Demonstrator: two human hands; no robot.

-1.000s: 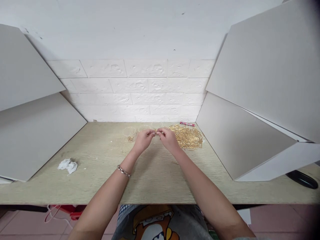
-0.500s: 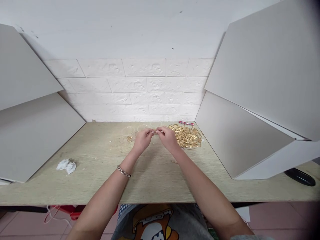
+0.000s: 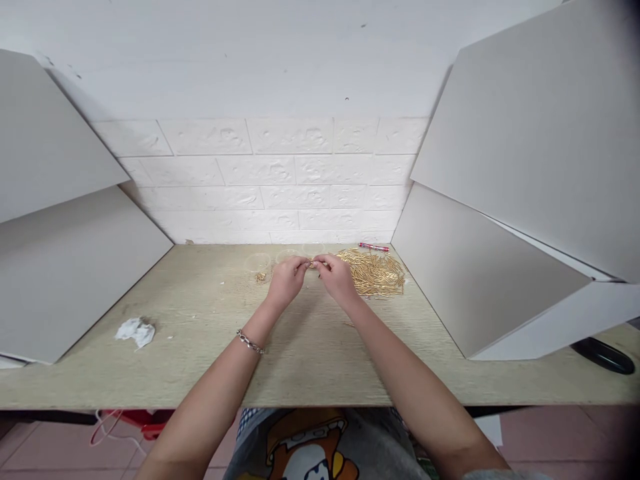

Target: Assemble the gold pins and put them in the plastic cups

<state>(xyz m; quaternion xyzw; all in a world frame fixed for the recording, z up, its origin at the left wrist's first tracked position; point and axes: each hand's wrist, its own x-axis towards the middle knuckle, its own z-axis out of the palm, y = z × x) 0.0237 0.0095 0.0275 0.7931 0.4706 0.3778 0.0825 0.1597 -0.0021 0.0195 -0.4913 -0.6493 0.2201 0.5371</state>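
My left hand (image 3: pixel 288 280) and my right hand (image 3: pixel 336 277) meet fingertip to fingertip above the table. Both are closed in a pinch. What sits between the fingertips looks like a small gold piece, too small to make out for certain. Right beside my right hand lies a heap of thin gold-coloured metal sticks (image 3: pixel 377 273), partly covered by that hand. Left of my left hand is a little cluster of small gold parts (image 3: pixel 261 277). Behind my hands stand round clear dishes, one of them a clear dish (image 3: pixel 257 261) at the left.
A red marker-like tube (image 3: pixel 373 247) lies by the brick-patterned wall (image 3: pixel 280 170). Crumpled white tissue (image 3: pixel 136 331) is at the left on the wooden table (image 3: pixel 200 373). Grey panels (image 3: pixel 65 267) close both sides. A black object (image 3: pixel 603 355) rests at the far right.
My hands stay pinched together in nearly the same spot, with only slight finger movement. The whole view has shifted a little.
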